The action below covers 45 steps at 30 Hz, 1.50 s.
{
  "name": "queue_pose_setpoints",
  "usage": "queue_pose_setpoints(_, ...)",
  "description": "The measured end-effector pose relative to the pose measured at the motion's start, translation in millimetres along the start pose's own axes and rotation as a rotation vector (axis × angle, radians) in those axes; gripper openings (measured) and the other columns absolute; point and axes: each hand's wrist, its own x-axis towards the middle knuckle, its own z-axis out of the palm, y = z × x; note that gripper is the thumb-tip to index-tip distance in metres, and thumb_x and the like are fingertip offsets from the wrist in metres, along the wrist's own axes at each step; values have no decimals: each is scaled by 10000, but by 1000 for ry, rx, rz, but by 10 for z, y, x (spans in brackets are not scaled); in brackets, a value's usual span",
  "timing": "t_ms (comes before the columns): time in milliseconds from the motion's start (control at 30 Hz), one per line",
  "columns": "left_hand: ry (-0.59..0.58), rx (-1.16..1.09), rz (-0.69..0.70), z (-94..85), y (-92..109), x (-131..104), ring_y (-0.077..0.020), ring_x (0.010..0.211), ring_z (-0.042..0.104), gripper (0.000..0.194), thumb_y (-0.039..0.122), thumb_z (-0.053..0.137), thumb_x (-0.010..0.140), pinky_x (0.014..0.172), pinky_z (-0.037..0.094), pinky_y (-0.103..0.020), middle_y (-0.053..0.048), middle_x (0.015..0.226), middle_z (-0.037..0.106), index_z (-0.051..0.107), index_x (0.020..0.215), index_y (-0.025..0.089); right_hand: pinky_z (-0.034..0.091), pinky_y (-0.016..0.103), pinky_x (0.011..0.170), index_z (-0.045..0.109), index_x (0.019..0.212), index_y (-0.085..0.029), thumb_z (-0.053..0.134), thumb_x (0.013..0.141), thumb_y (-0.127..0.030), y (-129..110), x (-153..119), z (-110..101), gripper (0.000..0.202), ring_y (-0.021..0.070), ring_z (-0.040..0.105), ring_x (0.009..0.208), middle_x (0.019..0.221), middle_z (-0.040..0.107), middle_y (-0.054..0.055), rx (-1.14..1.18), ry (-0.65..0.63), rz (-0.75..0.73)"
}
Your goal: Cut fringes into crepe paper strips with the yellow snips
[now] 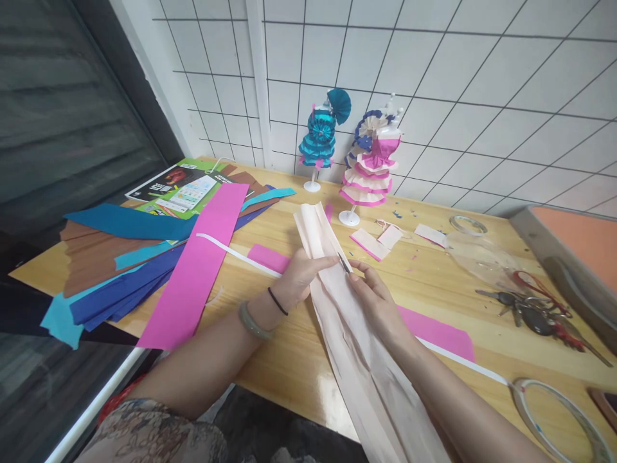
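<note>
A long cream strip of crepe paper [349, 328] runs from mid-table down over the near edge, creased lengthwise. My left hand [303, 275] is closed on its left side, the thumb lying across the paper toward the right. My right hand [373, 292] is closed at the strip's right edge, pinching a small dark, thin blade-like tool [344, 262]; most of the tool is hidden by the fingers and paper. The tool's tip lies at the paper, close to my left thumb. Beneath my hands a pink paper strip [441, 331] lies crosswise, with white tape [465, 363] along it.
Teal [318, 145] and pink-and-cream [371, 170] paper dresses stand on small forms by the tiled wall. Coloured paper strips [135, 222] and a long pink strip [197, 263] lie left. Rightward are keys [535, 318], a tape roll [559, 411] and an orange-topped box [578, 251].
</note>
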Motion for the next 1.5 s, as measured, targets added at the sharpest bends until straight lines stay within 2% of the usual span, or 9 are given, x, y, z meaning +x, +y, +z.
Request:
queue_pose_setpoints(167,-1,4,-20,24,36,-19,-215,757,626,327,164,744,539,752,475,-358,-92,843,687,653,846,99,426,274,546,431,1146,-292,570,763,-455,0,-13,-2,439,164,564,622,745,584,-23,-2,29,-12)
queue_pose_setpoints(633,12,-14,-25,34,23,-18,-220,764,627,330,160,748,537,754,480,-367,-102,847,683,646,843,89,407,240,493,393,1144,-283,600,721,-488,-57,-60,79,513,130,533,531,646,570,-52,-5,55,-47)
queue_pose_setpoints(1167,7,-32,-33,39,25,-20,-232,780,626,347,166,757,521,767,477,-383,-114,859,682,648,841,85,327,214,432,421,1101,-278,572,756,-480,-18,-50,66,427,101,424,438,545,482,-75,-71,83,-92)
queue_pose_setpoints(1500,6,-15,-40,17,9,-5,-237,785,623,345,170,760,522,766,472,-384,-117,858,681,649,837,80,309,212,410,432,1076,-271,581,753,-475,-7,-25,39,410,99,411,410,535,500,-69,-76,73,-103)
